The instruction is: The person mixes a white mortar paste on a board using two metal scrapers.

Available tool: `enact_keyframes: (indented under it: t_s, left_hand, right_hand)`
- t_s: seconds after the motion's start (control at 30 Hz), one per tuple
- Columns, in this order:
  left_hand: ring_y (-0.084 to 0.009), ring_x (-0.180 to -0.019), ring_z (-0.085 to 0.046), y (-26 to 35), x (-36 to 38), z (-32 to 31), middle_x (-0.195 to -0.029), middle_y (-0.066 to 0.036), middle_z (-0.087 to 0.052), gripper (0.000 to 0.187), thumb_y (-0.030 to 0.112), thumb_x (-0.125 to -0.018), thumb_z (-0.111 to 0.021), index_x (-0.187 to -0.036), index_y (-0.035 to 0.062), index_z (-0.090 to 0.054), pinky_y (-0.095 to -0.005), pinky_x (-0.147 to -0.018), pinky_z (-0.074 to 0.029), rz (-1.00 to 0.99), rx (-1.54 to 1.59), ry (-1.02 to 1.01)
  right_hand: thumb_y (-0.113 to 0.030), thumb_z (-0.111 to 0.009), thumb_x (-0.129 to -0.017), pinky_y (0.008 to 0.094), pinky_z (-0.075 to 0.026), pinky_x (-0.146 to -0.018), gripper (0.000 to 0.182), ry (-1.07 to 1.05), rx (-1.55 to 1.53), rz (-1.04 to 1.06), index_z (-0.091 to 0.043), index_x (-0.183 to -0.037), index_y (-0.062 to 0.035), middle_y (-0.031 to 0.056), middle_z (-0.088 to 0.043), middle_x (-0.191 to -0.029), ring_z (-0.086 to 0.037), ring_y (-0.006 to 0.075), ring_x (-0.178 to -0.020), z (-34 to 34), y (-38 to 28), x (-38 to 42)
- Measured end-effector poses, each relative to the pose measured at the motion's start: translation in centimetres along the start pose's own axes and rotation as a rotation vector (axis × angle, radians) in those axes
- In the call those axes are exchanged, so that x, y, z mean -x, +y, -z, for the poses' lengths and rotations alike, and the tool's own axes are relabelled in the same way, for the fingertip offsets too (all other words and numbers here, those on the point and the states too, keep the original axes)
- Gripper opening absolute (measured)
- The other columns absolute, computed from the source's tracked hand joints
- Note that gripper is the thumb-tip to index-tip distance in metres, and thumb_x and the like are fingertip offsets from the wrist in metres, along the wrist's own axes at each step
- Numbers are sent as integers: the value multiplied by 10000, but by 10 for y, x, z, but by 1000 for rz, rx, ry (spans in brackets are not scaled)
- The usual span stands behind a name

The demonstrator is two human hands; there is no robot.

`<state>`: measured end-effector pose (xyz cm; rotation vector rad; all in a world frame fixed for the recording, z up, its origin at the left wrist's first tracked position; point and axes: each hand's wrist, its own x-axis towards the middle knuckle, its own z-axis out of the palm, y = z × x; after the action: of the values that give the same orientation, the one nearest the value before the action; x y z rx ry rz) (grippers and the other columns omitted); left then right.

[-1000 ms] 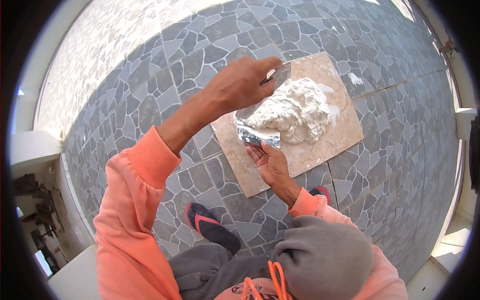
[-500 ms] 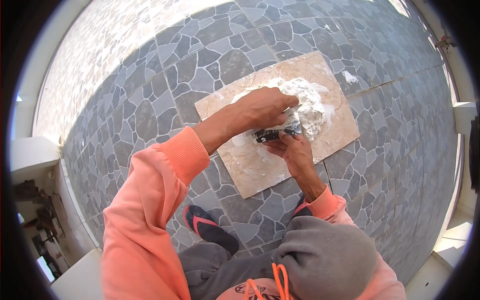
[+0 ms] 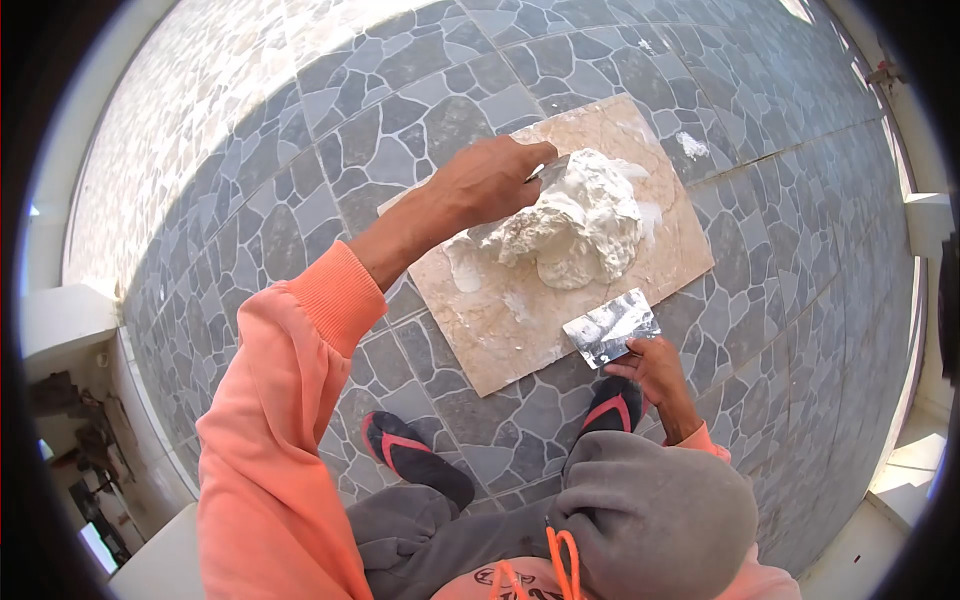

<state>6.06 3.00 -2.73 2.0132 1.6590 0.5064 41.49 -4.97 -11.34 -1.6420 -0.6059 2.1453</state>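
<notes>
A mound of wet white paste (image 3: 590, 225), like plaster or putty, sits on a beige marbled tile (image 3: 480, 345). My left hand (image 3: 490, 180) is closed at the mound's upper left edge. A thin grey edge shows beside its fingertips, but the rest of what it grips is hidden by the hand and paste. Below the tile's lower right edge, my right hand (image 3: 655, 370) pinches a flat, shiny metal scraper (image 3: 610, 328) by its near edge. Its blade is smeared with some white and is apart from the mound.
Grey stone-patterned paving (image 3: 800, 300) surrounds the tile. A white splash (image 3: 692, 146) marks the paving to its right. My feet in dark sandals with red straps (image 3: 405, 450) stand close to the tile's near side. Dark clutter (image 3: 85, 450) lies at the far left.
My right hand has drawn the scraper away from the mound, down and to the right, turning its shiny face up. My left hand has moved up and left, off the scraper.
</notes>
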Motion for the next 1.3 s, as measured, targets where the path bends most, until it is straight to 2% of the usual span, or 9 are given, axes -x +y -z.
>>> enact_keyframes:
  t_s: [0.1,0.2,0.33,0.6,0.63,0.7,0.73,1.03,1.3]
  left_hand:
    - [-346,-675,-662,0,0,6,-753,-205,-679,379,135,-860,-644,-1224,31,-641,-433,-643,-506,-6,41,-4]
    - [-334,-655,-657,5,1,10,-736,-203,-669,384,125,-855,-649,-1221,11,-636,-423,-633,-504,-12,49,2]
    - [-313,-619,-641,12,4,21,-713,-195,-654,385,119,-848,-655,-1212,-6,-636,-413,-620,-498,-13,60,32]
    - [-306,-596,-631,21,11,3,-697,-195,-651,389,125,-843,-642,-1208,-8,-638,-410,-600,-491,-26,150,-8]
    - [-407,-744,-676,31,13,3,-794,-251,-682,354,134,-830,-635,-1165,22,-658,-481,-695,-521,51,152,-79]
    - [-422,-763,-675,29,13,-10,-806,-263,-680,363,122,-824,-630,-1171,19,-649,-493,-709,-523,59,174,-39]
    - [-364,-639,-652,24,11,-14,-718,-205,-665,359,135,-842,-618,-1183,23,-634,-441,-629,-504,-6,136,17]
    - [-396,-765,-675,-9,19,-21,-801,-240,-682,352,138,-857,-616,-1196,45,-631,-467,-706,-518,107,46,-29]
    - [-279,-619,-623,-16,15,11,-736,-185,-665,352,153,-892,-665,-1203,-8,-627,-392,-637,-501,75,116,122]
  right_hand:
    - [-27,-538,-921,444,-642,-729,202,36,-46,-9,-555,-1092,80,192,-683,-1001,-719,328,-844,-1,5,-18]
    - [-2,-539,-914,369,-631,-677,190,-69,-29,5,-559,-1088,71,179,-687,-1012,-724,290,-815,-5,14,-57]
    - [-41,-571,-932,283,-517,-593,204,-57,23,84,-568,-1123,29,134,-706,-976,-726,248,-819,-51,0,-54]
    - [-72,-563,-932,301,-536,-555,229,-129,201,195,-561,-1114,66,155,-694,-981,-727,245,-784,-126,-48,-35]
    - [-74,-564,-932,301,-538,-557,229,-134,236,217,-559,-1112,68,157,-694,-979,-728,247,-785,-133,-55,-35]
    - [-78,-567,-933,302,-540,-563,228,-143,309,259,-557,-1107,70,159,-694,-976,-729,250,-787,-142,-67,-36]
    - [-90,-577,-940,293,-535,-561,227,-136,351,271,-557,-1100,70,158,-695,-969,-732,255,-800,-144,-72,-34]
    - [-98,-571,-955,269,-488,-527,198,-113,367,300,-582,-1077,58,130,-700,-927,-680,185,-737,-82,-79,0]
    - [-105,-572,-939,242,-472,-535,231,167,546,79,-586,-1110,50,119,-708,-964,-708,182,-776,53,-70,-21]
